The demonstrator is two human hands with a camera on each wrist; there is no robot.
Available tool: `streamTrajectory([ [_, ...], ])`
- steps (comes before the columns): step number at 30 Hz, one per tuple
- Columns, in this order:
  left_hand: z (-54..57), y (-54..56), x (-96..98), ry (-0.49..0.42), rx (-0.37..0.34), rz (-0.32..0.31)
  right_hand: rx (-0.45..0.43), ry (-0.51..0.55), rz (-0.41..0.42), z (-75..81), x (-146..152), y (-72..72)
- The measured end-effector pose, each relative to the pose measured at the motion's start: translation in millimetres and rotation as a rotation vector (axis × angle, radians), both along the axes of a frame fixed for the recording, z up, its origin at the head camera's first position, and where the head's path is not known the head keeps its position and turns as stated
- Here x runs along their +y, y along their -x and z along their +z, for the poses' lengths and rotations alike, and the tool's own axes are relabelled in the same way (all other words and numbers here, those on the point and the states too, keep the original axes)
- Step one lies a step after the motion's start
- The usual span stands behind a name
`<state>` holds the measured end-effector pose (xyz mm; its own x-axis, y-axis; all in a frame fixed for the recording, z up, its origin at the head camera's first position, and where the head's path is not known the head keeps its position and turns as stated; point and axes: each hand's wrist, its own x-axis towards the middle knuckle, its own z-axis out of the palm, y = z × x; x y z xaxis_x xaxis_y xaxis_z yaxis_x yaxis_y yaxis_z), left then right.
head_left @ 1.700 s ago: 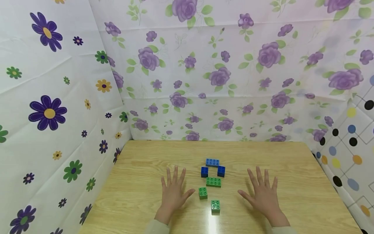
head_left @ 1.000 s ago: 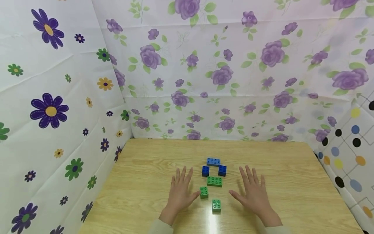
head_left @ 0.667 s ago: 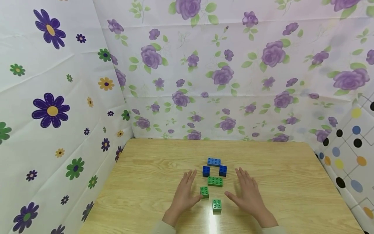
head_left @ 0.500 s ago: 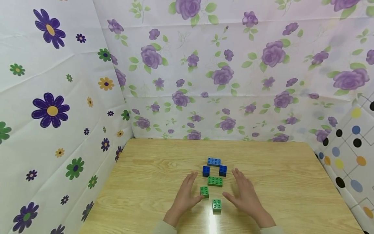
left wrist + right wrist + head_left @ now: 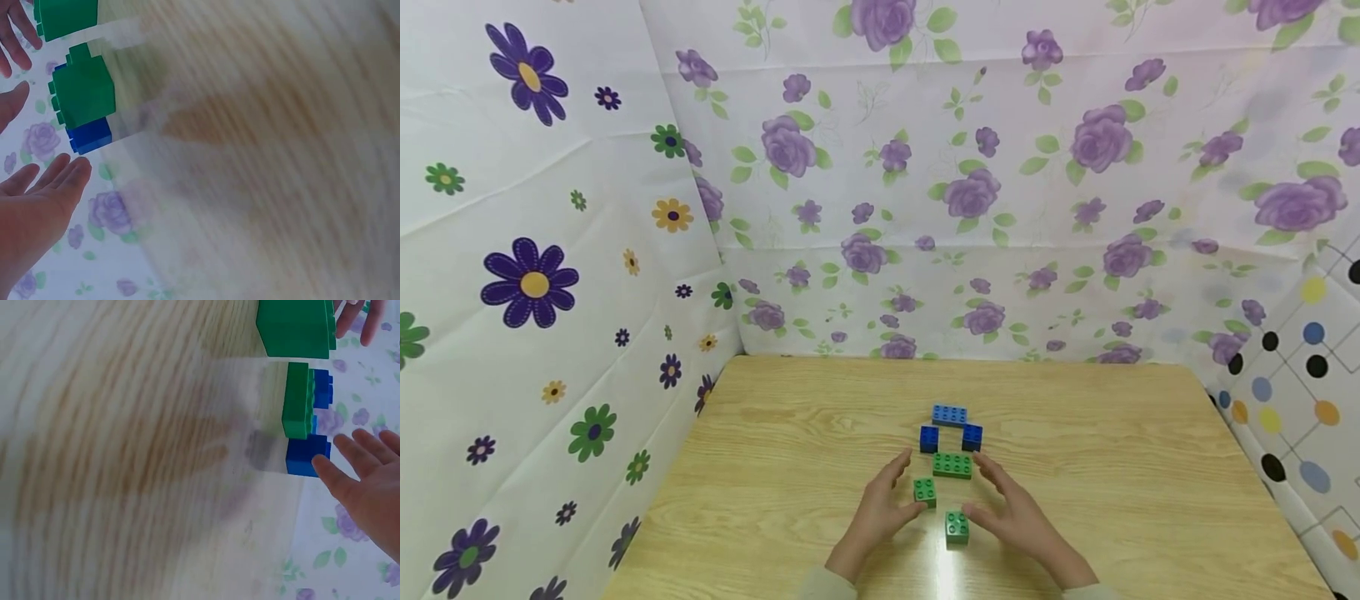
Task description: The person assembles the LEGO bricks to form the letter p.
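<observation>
In the head view, my left hand (image 5: 880, 507) reaches in beside a small green toy brick (image 5: 924, 492), its thumb tip at the brick's front corner and its fingers gently bent. Opposite, my right hand (image 5: 1018, 518) has its thumb tip right by a second small green brick (image 5: 957, 527). Its fingertips lie near the right end of a long green brick (image 5: 952, 465). Neither hand grips anything. Beyond them are two dark blue bricks, a left one (image 5: 929, 438) and a right one (image 5: 972, 437). A long lighter blue brick (image 5: 950, 415) lies behind these.
All the bricks sit on a wood-grain table (image 5: 790, 433). A rose-patterned cloth (image 5: 925, 167) hangs behind it. Flowered cloth (image 5: 595, 250) covers the left side, and dotted cloth (image 5: 1292, 400) the right.
Both hands have moved inward toward the bricks from either side, and their spread fingers have drawn together and bent a little. The bricks stay in the same arrangement.
</observation>
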<state>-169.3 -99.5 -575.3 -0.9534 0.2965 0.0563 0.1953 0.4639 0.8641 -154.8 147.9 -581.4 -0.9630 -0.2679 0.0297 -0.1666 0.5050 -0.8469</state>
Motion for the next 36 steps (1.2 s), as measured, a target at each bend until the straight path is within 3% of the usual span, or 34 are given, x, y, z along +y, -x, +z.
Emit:
streamTrajectory([
  [8, -7.7, 0.4, 3.5, -0.104, -0.117, 0.025, -0.173, 0.192, 0.129, -4.9, -2, -1.9],
  [16, -12.4, 3.5, 7.8, -0.147, -0.19, 0.043, -0.234, 0.26, 0.249, -13.6, 1, -3.4],
  [20, -13.2, 4.3, 7.9, -0.132, -0.189, 0.05, -0.264, 0.294, 0.292, -17.4, 1, -2.0],
  [36, -18.7, 5.5, 5.9, -0.102, -0.191, 0.056, -0.264, 0.273, 0.264, -25.2, 2, -1.5],
])
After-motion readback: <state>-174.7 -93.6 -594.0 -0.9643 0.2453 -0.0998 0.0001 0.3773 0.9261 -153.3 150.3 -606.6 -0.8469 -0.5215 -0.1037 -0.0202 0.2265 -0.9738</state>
